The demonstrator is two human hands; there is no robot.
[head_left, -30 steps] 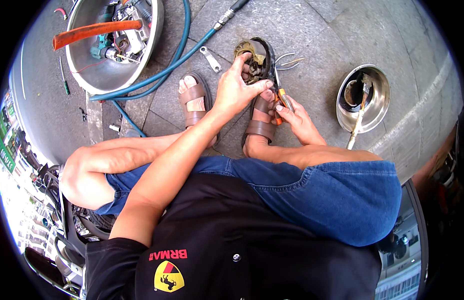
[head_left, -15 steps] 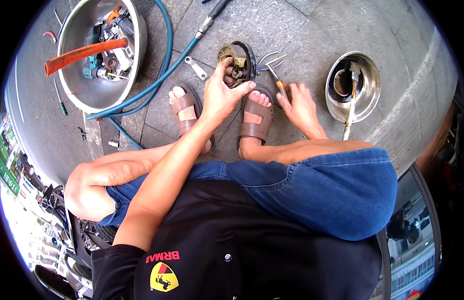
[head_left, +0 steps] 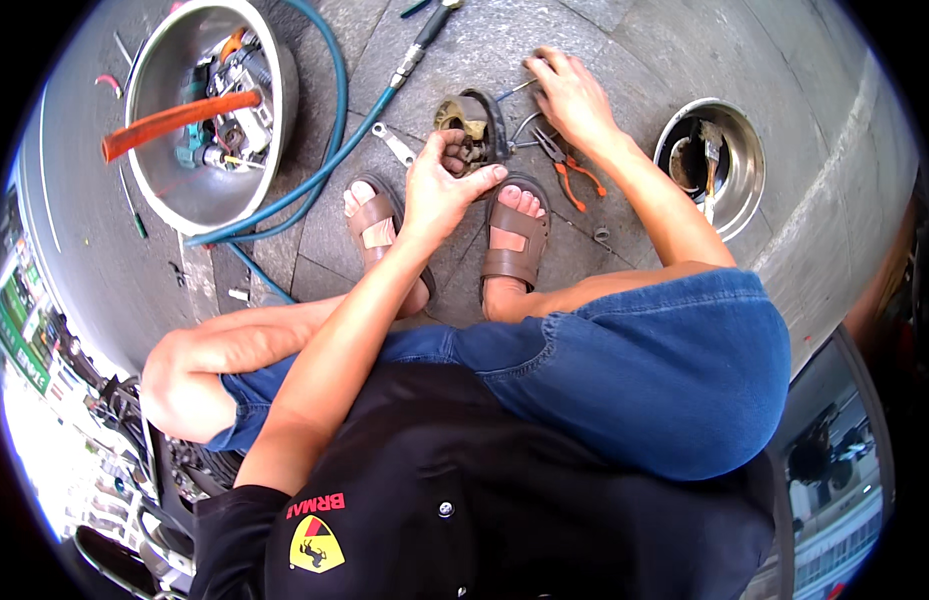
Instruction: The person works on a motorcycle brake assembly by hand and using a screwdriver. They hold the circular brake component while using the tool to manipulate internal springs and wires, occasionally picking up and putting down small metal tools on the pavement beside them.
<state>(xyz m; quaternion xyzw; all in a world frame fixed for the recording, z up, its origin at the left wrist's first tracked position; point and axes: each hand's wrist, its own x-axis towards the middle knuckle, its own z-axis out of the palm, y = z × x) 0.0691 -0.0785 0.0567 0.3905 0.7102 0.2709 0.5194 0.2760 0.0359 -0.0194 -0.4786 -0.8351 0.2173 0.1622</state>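
My left hand [head_left: 446, 180] grips a round, dark-rimmed motor part [head_left: 474, 125] with brownish metal inside, fingers in its opening and thumb along its lower edge. Several wires come out of its right side. A blue wire [head_left: 514, 90] runs up from it to my right hand [head_left: 574, 105], which appears closed on its end; the fingertips are slightly blurred. Just below that hand, pliers [head_left: 566, 172] with orange handles lie on the paving, jaws toward the wires.
A steel basin [head_left: 164, 195] of tools and an orange tube stands at upper left, beside a blue hose [head_left: 339, 130]. A spanner [head_left: 394, 145] lies left of the motor part. To the right is a steel bowl [head_left: 749, 190] with a brush [head_left: 710, 165]. My sandalled feet [head_left: 509, 235] are close below.
The pliers have left my right hand and lie on the ground. That hand has moved up to the blue wire, while my left hand keeps its hold on the motor part.
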